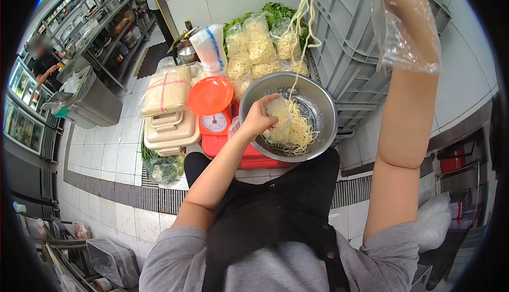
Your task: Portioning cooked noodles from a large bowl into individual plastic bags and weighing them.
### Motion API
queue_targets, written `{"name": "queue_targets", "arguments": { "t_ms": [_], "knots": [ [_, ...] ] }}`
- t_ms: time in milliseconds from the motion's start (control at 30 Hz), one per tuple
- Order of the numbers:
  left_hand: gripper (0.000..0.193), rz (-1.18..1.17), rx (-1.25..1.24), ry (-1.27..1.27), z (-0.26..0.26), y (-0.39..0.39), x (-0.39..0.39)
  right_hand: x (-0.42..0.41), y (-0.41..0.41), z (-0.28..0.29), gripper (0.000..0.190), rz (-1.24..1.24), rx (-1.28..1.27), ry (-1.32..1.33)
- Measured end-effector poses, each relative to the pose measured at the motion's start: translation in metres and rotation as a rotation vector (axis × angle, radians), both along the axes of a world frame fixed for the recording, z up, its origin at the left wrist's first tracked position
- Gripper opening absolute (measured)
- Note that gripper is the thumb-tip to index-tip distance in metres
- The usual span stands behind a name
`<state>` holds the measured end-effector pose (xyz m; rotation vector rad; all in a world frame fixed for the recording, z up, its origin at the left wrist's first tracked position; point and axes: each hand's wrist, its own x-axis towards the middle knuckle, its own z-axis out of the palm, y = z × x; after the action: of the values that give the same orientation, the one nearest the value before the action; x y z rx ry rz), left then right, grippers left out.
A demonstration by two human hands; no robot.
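Note:
My left hand (259, 117) holds a clear plastic bag (279, 121) with noodles in it, inside a steel bowl (333, 111). Loose yellow noodles (301, 131) lie in the bowl beside the bag. My right arm is raised, with clear plastic (413, 49) around the wrist and forearm; the right hand is out of view past the top edge. Long noodle strands (304, 15) hang from the top edge down to the bowl. Left of the bowl stands a red kitchen scale (214, 122) with an orange-red pan (210, 96).
Bagged noodles (261, 48) and leafy greens (274, 11) lie behind the bowl. Grey plastic crates (350, 33) stand at its right. A beige lidded container (171, 133) carries a wrapped stack (167, 91) at left. Far left, a person (45, 63) is near a counter and grey bins (99, 101).

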<state>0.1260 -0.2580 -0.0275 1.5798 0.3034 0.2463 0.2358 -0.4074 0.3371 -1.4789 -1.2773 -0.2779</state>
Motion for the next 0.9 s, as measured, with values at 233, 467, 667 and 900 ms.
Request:
{"name": "queue_targets", "arguments": {
  "t_ms": [233, 467, 667, 900],
  "knots": [
    [0.081, -0.151, 0.05, 0.029, 0.002, 0.016, -0.014, 0.003, 0.022, 0.013, 0.014, 0.073, 0.111, -0.132],
    [0.082, -0.264, 0.049, 0.031, -0.005, 0.02, -0.015, 0.003, 0.031, 0.037, 0.014, 0.074, 0.122, -0.152],
    [0.081, -0.308, 0.007, -0.021, -0.006, 0.019, -0.012, 0.004, 0.029, 0.04, 0.014, 0.032, 0.101, -0.206],
    [0.073, -0.182, -0.091, 0.004, -0.015, 0.032, -0.011, -0.002, 0.033, -0.036, 0.017, 0.067, -0.205, -0.005]
  ]
}}
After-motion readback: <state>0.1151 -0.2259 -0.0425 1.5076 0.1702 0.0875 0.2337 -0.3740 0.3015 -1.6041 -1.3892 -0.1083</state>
